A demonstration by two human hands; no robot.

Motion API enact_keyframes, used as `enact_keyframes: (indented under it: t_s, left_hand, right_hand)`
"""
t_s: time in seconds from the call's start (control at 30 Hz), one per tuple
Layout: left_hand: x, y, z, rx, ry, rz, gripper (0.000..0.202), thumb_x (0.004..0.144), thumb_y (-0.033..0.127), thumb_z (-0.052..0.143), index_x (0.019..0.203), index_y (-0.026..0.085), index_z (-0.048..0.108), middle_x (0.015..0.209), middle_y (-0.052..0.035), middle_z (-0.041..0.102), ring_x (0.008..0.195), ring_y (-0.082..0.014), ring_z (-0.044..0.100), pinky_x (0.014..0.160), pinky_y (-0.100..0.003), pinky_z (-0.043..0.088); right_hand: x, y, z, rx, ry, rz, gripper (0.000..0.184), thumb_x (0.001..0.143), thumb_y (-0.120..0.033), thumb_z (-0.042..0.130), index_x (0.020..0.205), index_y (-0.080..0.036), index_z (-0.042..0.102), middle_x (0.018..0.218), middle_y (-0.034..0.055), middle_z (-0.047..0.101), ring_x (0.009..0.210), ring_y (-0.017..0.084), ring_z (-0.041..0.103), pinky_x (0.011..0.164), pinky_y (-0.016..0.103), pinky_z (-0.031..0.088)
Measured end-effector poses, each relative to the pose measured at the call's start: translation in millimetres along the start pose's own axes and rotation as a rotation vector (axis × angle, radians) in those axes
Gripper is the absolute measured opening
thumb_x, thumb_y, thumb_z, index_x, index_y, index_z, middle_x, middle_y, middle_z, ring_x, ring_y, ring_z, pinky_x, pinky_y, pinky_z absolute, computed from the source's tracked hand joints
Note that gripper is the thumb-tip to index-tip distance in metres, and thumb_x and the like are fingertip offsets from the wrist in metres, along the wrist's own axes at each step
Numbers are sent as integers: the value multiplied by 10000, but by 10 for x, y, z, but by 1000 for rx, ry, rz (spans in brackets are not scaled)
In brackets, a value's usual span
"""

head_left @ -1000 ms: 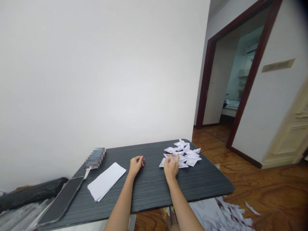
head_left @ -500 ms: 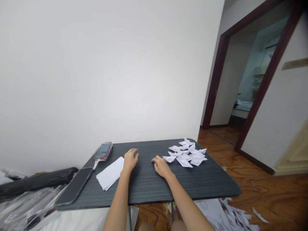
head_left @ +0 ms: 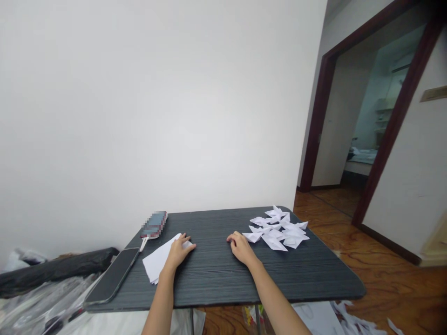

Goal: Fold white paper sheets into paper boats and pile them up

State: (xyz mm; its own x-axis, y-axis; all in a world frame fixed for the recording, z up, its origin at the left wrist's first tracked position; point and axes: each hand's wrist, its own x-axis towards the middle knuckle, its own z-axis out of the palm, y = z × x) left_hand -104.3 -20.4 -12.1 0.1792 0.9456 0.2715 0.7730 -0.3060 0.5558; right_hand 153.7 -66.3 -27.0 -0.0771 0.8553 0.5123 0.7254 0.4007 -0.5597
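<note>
My left hand (head_left: 179,251) lies flat with its fingers spread on the right end of a small stack of white paper sheets (head_left: 157,262) on the dark striped table (head_left: 216,274). My right hand (head_left: 240,246) rests on the table near its middle, fingers loosely curled and holding nothing. It lies just left of a heap of several folded white paper boats (head_left: 279,228) at the table's far right corner.
A dark phone (head_left: 113,276) lies at the table's left edge, with a small pixelated item (head_left: 154,224) behind it. A black bag (head_left: 56,268) and clear plastic lie to the left. Paper scraps (head_left: 349,316) litter the wooden floor; a doorway (head_left: 363,135) opens at right.
My right hand left the paper boats and came back to the table's middle. My left hand slid left onto the stack of sheets. The view shifted left.
</note>
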Motion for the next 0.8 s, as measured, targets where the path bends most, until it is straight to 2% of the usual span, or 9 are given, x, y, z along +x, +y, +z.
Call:
enact_keyframes:
  t_s: [0.13, 0.33, 0.5, 0.7, 0.8]
  left_hand:
    - [-24, -20, -39, -73, -23, 42, 433, 626, 453, 527, 900, 134, 629, 1124, -131, 510, 1107, -284, 385, 921, -402, 287]
    - [-80, 109, -68, -88, -26, 69, 373, 580, 421, 575, 839, 162, 646, 1090, -106, 540, 1085, -287, 409, 922, -441, 271]
    - [-55, 48, -64, -129, -20, 98, 354, 590, 408, 580, 838, 165, 647, 1027, -97, 579, 1015, -259, 480, 901, -394, 320]
    - [-56, 36, -27, -41, -11, 165, 291, 663, 368, 522, 826, 163, 649, 989, -81, 590, 936, -216, 528, 864, -336, 368]
    - [-88, 78, -65, 52, 2, 139, 301, 711, 344, 467, 881, 154, 627, 1046, -93, 560, 1003, -208, 488, 902, -339, 327]
  right_hand:
    - [9, 7, -1, 14, -13, 5, 278, 698, -25, 356, 754, -175, 584, 754, 25, 524, 701, 123, 502, 682, 228, 373]
    - [17, 22, 9, 24, -15, 16, 274, 691, -21, 368, 755, -173, 586, 751, 22, 522, 702, 119, 494, 684, 227, 366]
    - [19, 39, 18, 21, -22, 16, 277, 693, -17, 367, 752, -176, 586, 744, 19, 516, 692, 115, 491, 673, 224, 364]
    - [13, 42, 15, 13, -36, 23, 272, 698, -27, 360, 754, -176, 581, 741, 18, 510, 717, 122, 490, 688, 234, 363]
    - [11, 58, 28, 13, -38, 18, 267, 706, -44, 350, 753, -179, 576, 738, 19, 505, 708, 125, 490, 676, 236, 365]
